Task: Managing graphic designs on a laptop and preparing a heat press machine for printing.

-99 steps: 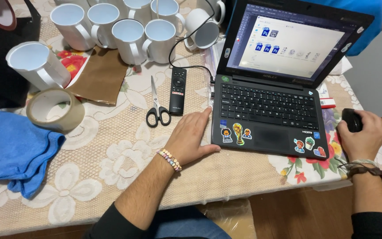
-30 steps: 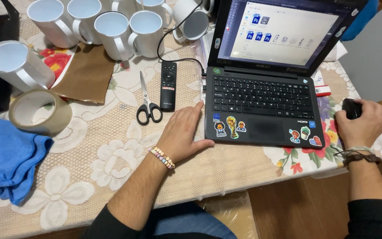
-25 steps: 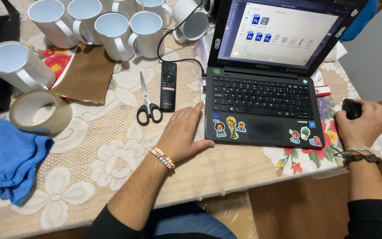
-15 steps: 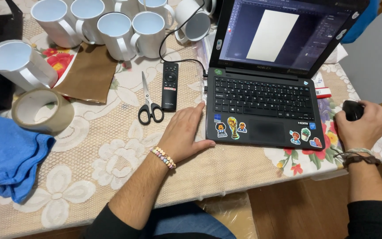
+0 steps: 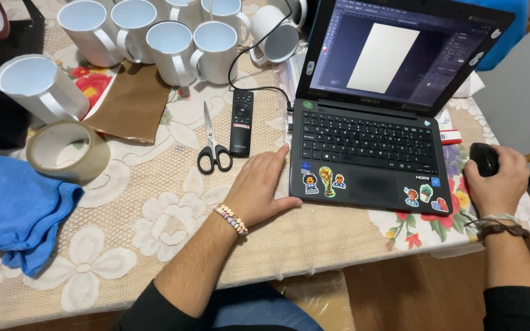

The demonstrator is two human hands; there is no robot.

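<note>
My left hand [image 5: 264,189] lies flat and released on the lace cloth of the bench [image 5: 154,245], fingertips touching the laptop's left front corner. My right hand [image 5: 499,181] is cupped over a black mouse [image 5: 483,158], grasping it near the bench's right edge, just beside the laptop.

The laptop [image 5: 369,153] is black, lid open and tilted back; small stickers sit on both palm rests, and the screen shows a dark window with a pale blank sheet. Its front edge lies close to the bench's near edge.

Open cloth lies left of my left hand. Further left, a blue cloth [image 5: 13,211] is bunched by the edge. Beyond: scissors [image 5: 213,147] and a black remote [image 5: 241,122] side by side, a tape roll [image 5: 67,150], brown paper [image 5: 131,107]. Farthest, white mugs [image 5: 173,43] stand crowded; a black cable runs among them.
</note>
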